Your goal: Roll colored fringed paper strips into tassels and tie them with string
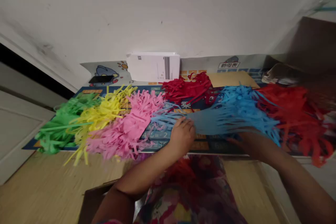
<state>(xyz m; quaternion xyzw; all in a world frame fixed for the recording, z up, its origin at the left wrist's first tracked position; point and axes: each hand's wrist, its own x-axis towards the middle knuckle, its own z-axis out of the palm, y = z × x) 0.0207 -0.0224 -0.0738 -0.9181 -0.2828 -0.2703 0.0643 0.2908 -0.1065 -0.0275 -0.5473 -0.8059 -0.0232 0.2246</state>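
Note:
A blue sheet of fringed tissue paper point(207, 121) stretches across the table, its strips spreading to both sides. My left hand point(183, 133) is closed, fingers curled on the sheet's left part near the fringe. Blurred by motion, my right hand point(245, 141) is at the lower edge of the blue strips on the right, partly covered by them; its fingers do not show clearly. A heap of blue fringe point(241, 103) lies just beyond it. To the left of my left hand is a pink fringed bundle point(131, 122).
Yellow point(105, 110) and green point(68, 119) fringe heaps lie at the left; dark red point(187, 87) and red point(291, 112) ones at the back and right. A white box point(154, 66), a phone point(101, 79) and a tan envelope point(233, 78) line the wall. A printed mat point(168, 148) covers the table.

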